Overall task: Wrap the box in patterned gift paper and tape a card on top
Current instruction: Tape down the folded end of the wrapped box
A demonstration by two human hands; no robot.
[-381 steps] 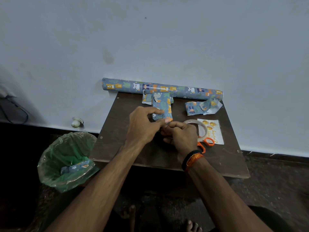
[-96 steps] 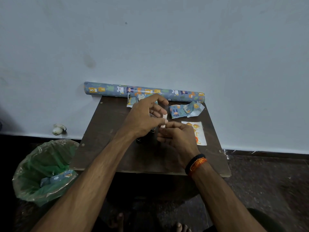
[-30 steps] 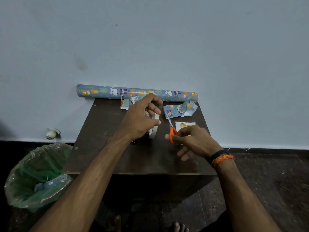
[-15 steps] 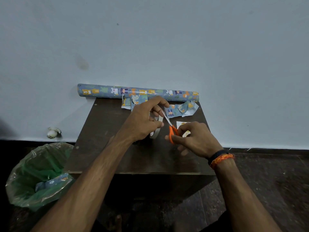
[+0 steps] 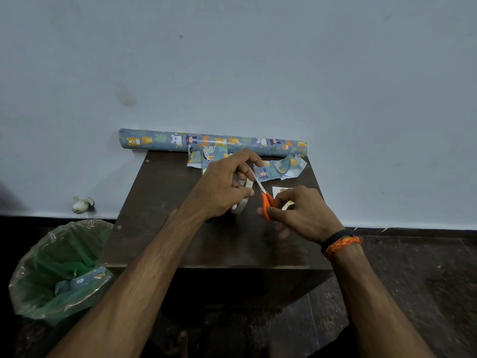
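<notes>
My left hand [image 5: 223, 188] holds a roll of clear tape [image 5: 242, 201] upright above the dark wooden table [image 5: 160, 202], with a strip pulled up between its fingers. My right hand [image 5: 304, 214] grips orange-handled scissors [image 5: 265, 197], whose blades point up-left at the tape strip. The box wrapped in blue animal-pattern paper [image 5: 213, 155] lies at the table's back, partly hidden by my left hand. A white card with yellow print [image 5: 280, 191] lies behind my right hand, mostly covered.
A roll of the same gift paper [image 5: 160, 140] lies along the wall at the table's back edge. Paper offcuts [image 5: 280, 167] lie at the back right. A bin lined with a green bag [image 5: 56, 270] stands on the floor to the left.
My right hand picked up the scissors and brought their blades up to the tape strip held by my left hand. The blades are now closer to the strip than half a second ago.
</notes>
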